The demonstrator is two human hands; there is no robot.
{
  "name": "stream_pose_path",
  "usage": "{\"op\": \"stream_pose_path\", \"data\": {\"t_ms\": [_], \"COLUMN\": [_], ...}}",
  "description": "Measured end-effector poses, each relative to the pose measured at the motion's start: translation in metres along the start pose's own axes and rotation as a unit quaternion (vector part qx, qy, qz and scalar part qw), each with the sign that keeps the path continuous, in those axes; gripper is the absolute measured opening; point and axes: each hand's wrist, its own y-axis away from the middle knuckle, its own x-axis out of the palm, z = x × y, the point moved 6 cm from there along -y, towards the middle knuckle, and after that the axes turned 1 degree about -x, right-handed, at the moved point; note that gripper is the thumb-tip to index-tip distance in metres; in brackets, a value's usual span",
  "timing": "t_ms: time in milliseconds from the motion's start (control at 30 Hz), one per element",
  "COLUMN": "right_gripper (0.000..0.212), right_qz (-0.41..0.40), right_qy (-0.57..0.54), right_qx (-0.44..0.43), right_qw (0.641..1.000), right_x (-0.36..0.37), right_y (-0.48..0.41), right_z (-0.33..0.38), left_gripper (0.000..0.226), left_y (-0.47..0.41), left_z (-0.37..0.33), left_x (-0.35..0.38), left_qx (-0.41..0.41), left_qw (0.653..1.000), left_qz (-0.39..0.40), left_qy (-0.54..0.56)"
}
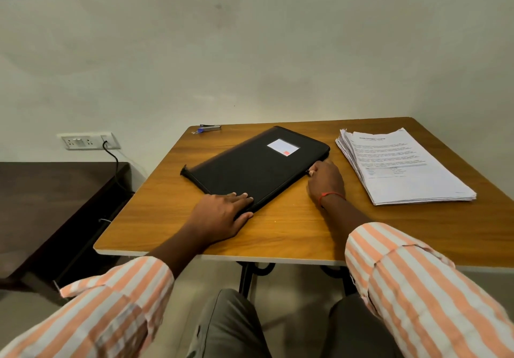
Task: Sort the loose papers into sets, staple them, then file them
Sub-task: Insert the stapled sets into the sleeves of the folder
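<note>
Right grip (326,181), with a red thread at the wrist, curls its fingers at the right edge of a black zip folder (250,168). It appears to pinch the small zip pull (309,172) between thumb and fingertip. Left grip (222,213) lies flat with fingers straight, pressing on the folder's near corner and holding nothing. The folder lies closed and flat, turned at an angle, in the middle of a wooden table (292,229). A pale label sits on its cover toward the far end. To the right, apart from the hand at the zip, rests one thick stack of printed papers (403,163) with ragged, uneven edges. A small stapler (210,128) with a blue part lies at the far left corner of the table, well apart from both hands. Both sleeves are striped orange and white.

Judging from this, the task is at its very beginning. The papers sit in a single unsorted pile and no separate sets are laid out. The stapler is untouched, and nothing shows as filed. The step in hand looks like unzipping the folder to ready it. Sorting, stapling and filing all remain.
</note>
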Motion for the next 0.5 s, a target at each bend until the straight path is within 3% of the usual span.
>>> {"op": "stream_pose_path", "data": {"t_ms": [267,500], "right_gripper": [0.016,0.016], "right_qz": [0.085,0.043], "right_qy": [-0.032,-0.107], "right_qx": [-0.072,-0.023], "right_qw": [0.993,0.993], "right_x": [0.012,0.007], "right_y": [0.029,0.031], "right_z": [0.021,0.009], "left_gripper": [0.046,0.050], "left_y": [-0.033,-0.057], "left_z": [-0.026,-0.047], "left_x": [0.000,-0.001], "left_qx": [0.014,0.025], "left_qw": [0.999,0.999], "left_qz": [-0.038,-0.025], "left_qy": [-0.015,-0.020]}}
